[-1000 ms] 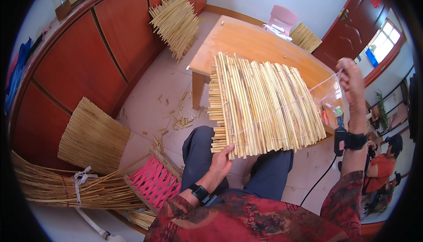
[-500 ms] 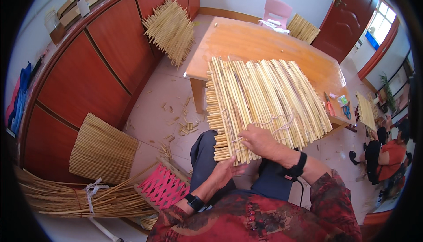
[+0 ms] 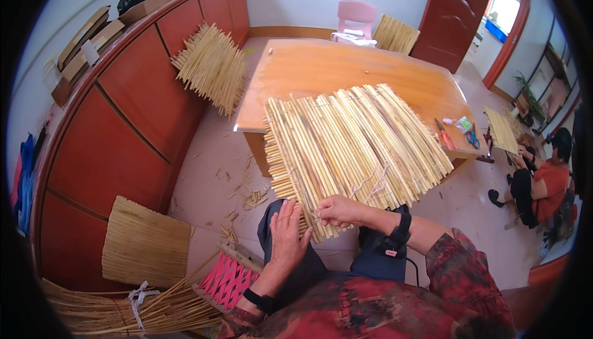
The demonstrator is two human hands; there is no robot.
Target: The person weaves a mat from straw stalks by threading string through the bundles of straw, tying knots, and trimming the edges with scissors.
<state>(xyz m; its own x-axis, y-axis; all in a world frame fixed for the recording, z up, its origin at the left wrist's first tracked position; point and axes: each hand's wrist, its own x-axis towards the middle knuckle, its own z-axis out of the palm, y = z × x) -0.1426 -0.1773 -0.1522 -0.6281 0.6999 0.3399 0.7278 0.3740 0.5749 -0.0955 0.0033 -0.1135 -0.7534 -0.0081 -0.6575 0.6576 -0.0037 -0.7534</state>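
Note:
A mat of straw-coloured reed stalks [image 3: 352, 147] lies partly on the table, its near edge over my lap. The stalks lie side by side, tied across with thin thread. At the mat's near left corner, my left hand [image 3: 287, 233] rests with its fingers stretched out against the stalk ends. Just to its right, my right hand [image 3: 337, 210] is closed in a pinch over the mat's near edge; whatever sits between its fingertips is too small to make out. A loose pale pink string [image 3: 374, 181] lies in loops on the mat, right of that hand.
Red-handled pliers [image 3: 445, 135] and blue scissors [image 3: 472, 139] lie on the wooden table [image 3: 309, 61]. Other reed mats [image 3: 148, 240] lean against the red cabinets. Tied stalks [image 3: 123, 308] and a pink-strapped stool [image 3: 228, 280] are at left. A person [image 3: 546, 184] sits at right.
My left hand has moved from under the mat's near edge up to its left corner, fingers spreading. My right hand stays pinched near that corner. The whole view has shifted.

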